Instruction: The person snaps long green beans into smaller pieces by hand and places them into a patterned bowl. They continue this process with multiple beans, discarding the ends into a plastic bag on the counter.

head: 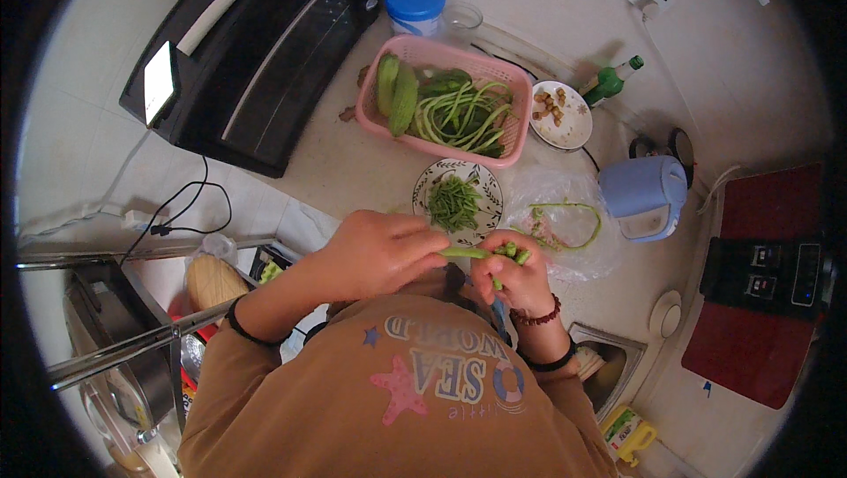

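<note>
My left hand [390,253] pinches one end of a green long bean [465,253] between thumb and fingers. The bean's other end runs into my right hand [513,273], which is closed around several short bean pieces [519,254]. Just beyond the hands is a leaf-patterned plate [491,196] with a heap of cut green beans [455,203]. Right of it, a clear plastic bag [599,263] lies with a long bean [595,213] and small scraps on it. Farther back, a pink plastic basket [443,147] holds long beans, bitter gourds [403,100] and other green vegetables.
A black oven [265,47] with a lit phone [160,84] stands left. Behind the basket is a blue-lidded tub [415,1]. To the right are a plate of brown pieces [562,137], a green bottle [605,84], a blue kettle [642,190] and a sink [619,372].
</note>
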`<state>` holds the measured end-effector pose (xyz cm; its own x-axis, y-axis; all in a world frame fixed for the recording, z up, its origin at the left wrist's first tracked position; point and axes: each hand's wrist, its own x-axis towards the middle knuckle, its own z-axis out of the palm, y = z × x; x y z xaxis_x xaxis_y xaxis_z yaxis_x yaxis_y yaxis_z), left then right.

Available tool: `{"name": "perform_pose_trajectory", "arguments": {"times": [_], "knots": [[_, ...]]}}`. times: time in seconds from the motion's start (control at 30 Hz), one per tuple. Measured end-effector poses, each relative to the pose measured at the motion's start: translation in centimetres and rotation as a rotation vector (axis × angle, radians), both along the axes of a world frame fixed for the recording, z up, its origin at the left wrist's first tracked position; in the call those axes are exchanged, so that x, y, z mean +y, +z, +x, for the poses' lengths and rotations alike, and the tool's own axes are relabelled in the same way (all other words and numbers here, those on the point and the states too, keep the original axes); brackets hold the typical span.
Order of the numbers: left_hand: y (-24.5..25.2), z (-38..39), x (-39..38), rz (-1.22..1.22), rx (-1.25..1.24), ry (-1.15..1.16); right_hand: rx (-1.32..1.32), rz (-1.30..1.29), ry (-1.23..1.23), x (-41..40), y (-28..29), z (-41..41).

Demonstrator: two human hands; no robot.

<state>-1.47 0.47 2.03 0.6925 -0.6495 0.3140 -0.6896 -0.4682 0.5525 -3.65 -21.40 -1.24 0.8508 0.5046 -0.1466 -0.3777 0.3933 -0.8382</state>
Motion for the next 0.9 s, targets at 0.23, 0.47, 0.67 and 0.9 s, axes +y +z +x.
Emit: {"name": "perform_pose_trajectory", "arguments": {"times": [0.23, 0.47, 0.67, 0.9], "knots": [[0.0, 0.2, 0.2, 0.038, -0.078, 0.01, 0.008, -0.187, -0.377, -0.8, 0.1, 1.3], [-0.4, 0.6, -0.2, 0.095, -0.083, -0.01, 0.017, -0.425, 0.093, 1.2, 0.7, 1.3], [-0.5, 1.1, 1.7, 0.141, -0.012, -0.035, -0.155, -0.516, 0.274, 0.8, -0.3, 1.0], [-0.7, 0.2, 1.1, 0.01, 0.061, 0.014, -0.008, 0.057, -0.105, 0.9, -1.0, 0.2]]}}
